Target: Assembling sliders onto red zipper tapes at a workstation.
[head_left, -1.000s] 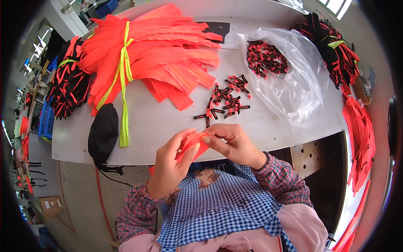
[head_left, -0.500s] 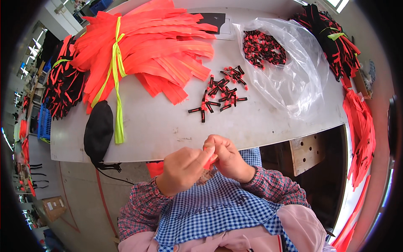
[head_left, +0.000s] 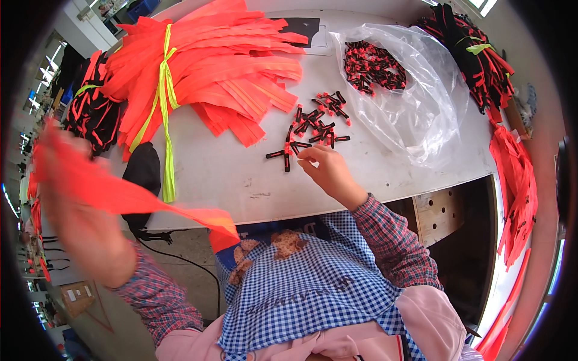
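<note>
While the left hand [head_left: 72,198], blurred out at the left, grips one end of an orange strip [head_left: 150,201] that trails to the apron [head_left: 301,283], the right hand [head_left: 328,171] rests on the table [head_left: 241,174], fingertips pinched at a black-and-red clip [head_left: 295,146] on the near edge of the loose clips [head_left: 319,117]. Beyond lie an orange bundle [head_left: 217,66] and a clear bag [head_left: 415,96] of clips.

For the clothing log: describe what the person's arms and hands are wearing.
Both hands are bare, with no gloves. The left hand is motion-blurred; the right hand shows clearly. Both forearms wear long plaid sleeves in red and dark blue, cuffed at the wrists. Over the chest lies a blue-and-white checked apron.
</note>
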The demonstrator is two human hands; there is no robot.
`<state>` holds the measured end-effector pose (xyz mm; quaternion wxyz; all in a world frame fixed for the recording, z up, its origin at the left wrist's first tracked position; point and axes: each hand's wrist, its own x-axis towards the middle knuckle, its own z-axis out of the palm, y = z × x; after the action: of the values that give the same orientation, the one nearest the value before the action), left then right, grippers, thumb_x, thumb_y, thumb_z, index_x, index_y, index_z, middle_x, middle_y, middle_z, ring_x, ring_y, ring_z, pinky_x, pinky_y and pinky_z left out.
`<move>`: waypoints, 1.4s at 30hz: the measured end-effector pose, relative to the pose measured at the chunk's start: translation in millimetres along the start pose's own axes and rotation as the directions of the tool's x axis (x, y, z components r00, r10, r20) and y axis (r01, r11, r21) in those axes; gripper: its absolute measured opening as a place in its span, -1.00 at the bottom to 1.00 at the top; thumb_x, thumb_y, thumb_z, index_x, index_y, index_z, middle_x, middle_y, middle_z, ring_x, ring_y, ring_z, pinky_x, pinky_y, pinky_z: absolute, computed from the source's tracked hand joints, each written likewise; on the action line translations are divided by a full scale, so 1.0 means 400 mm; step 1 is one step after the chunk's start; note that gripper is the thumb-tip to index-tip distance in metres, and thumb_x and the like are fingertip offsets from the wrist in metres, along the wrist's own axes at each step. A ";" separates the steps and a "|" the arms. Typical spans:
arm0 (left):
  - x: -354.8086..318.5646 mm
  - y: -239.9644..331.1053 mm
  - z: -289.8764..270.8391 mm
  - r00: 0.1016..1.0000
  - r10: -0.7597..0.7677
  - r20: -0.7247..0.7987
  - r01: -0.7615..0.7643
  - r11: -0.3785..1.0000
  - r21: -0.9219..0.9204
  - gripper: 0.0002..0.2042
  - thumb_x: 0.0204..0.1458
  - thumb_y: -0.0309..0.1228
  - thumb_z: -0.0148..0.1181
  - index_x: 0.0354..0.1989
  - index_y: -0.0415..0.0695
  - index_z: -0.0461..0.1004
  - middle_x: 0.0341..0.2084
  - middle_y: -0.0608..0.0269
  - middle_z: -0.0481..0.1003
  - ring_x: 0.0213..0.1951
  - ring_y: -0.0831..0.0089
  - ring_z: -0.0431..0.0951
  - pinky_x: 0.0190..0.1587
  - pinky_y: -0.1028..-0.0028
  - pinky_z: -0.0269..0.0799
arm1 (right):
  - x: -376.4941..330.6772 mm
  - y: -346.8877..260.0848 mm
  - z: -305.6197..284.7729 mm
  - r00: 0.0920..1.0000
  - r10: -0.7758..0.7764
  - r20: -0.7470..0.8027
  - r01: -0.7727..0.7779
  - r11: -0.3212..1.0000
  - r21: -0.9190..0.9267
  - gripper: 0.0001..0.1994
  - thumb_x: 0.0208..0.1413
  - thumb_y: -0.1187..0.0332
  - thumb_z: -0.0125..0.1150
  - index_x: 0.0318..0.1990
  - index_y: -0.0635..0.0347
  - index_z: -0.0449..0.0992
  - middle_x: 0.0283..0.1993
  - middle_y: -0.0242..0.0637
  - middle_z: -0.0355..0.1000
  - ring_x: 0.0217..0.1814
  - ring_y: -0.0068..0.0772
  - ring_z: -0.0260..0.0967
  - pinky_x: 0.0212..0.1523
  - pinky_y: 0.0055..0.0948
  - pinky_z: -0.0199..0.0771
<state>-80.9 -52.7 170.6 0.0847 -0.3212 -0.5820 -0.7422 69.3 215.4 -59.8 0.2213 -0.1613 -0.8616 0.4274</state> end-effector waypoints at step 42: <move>-0.323 -0.221 0.166 0.833 -0.161 0.530 -0.023 0.946 0.323 -0.81 0.04 -0.67 0.26 -0.16 -0.28 0.56 -0.31 0.13 0.54 -0.34 0.34 0.60 -0.31 0.46 0.53 | -0.085 -0.270 -0.125 0.895 -0.436 0.094 0.431 0.899 0.074 -0.69 -0.01 0.53 0.34 -0.04 0.25 0.61 -0.13 -0.16 0.50 -0.15 -0.16 0.50 -0.16 -0.31 0.57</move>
<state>0.7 3.4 32.3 -0.0626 -0.4815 -0.7041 -0.5181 114.5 169.7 45.9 0.2683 0.0637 -0.8752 0.3974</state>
